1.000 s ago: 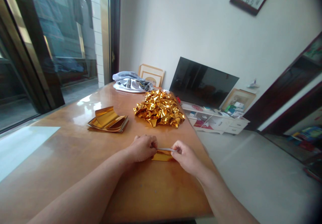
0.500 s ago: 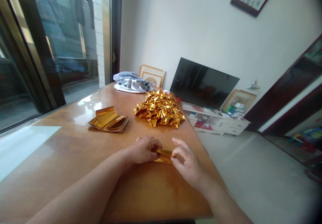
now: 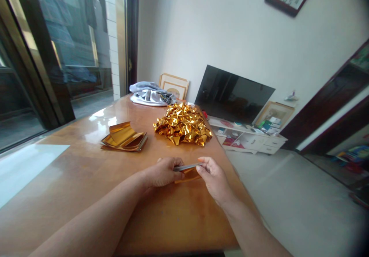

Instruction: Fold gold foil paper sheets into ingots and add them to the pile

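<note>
Between my two hands is a sheet of gold foil paper (image 3: 188, 175), partly folded, its far edge raised as a narrow greyish strip. My left hand (image 3: 167, 171) pinches the left end of it. At the right end, my right hand (image 3: 211, 176) grips the same edge between thumb and fingers. Beyond them lies a heaped pile of folded gold foil pieces (image 3: 184, 124). To the left, a stack of flat gold foil sheets (image 3: 125, 137) rests on the table, its top sheet curling up. The fingertips partly cover the held paper.
The brown wooden table (image 3: 86, 180) carries a pale sheet (image 3: 29, 164) at its left edge and a bundle of light-blue cloth (image 3: 152, 94) at the far end. Past the table's right edge stand a television (image 3: 233, 95) and a low white cabinet (image 3: 253, 143).
The far edge of the foil paper has been lifted and now shows a greyish side. My right hand's fingers have closed more on it and moved slightly up.
</note>
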### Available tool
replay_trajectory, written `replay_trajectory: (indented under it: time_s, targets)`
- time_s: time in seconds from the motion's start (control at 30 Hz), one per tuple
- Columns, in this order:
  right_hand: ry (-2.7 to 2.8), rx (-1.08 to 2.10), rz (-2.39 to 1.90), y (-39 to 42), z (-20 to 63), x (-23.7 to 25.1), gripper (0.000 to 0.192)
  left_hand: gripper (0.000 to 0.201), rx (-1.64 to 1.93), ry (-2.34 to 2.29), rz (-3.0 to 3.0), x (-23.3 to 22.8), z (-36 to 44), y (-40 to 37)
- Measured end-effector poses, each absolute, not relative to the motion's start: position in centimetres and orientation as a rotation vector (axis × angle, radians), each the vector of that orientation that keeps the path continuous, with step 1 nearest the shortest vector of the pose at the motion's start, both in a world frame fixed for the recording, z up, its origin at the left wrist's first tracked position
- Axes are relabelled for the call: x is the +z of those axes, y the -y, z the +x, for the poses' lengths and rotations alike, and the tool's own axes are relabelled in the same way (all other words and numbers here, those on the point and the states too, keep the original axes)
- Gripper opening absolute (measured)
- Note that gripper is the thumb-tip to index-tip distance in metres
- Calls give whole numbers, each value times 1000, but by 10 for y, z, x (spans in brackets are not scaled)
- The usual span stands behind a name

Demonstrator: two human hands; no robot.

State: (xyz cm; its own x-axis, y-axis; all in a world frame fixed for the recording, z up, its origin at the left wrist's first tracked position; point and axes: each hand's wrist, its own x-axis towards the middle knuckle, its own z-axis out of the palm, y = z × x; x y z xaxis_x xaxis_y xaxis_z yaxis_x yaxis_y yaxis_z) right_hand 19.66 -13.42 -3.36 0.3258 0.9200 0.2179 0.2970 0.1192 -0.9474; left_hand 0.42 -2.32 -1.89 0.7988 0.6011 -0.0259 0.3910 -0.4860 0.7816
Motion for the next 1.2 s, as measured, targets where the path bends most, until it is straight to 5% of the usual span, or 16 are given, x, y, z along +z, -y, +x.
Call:
replay_trajectory:
  time_s: [0.4, 0.73, 0.93, 1.2]
  targets:
    - [1200, 847, -1441, 116, 204, -33, 35, 26, 293, -847, 2198, -10, 4, 28]
    - [1323, 693, -1547, 109, 210, -46, 39, 18, 309, -866, 2218, -6, 4, 31]
    - [1562, -63, -1552, 124, 203, -31, 31, 27, 455, -816, 1842, -21, 6, 22]
    - [2171, -255, -1595, 144, 166, -16, 23, 43, 474, -855, 1788, -26, 10, 23]
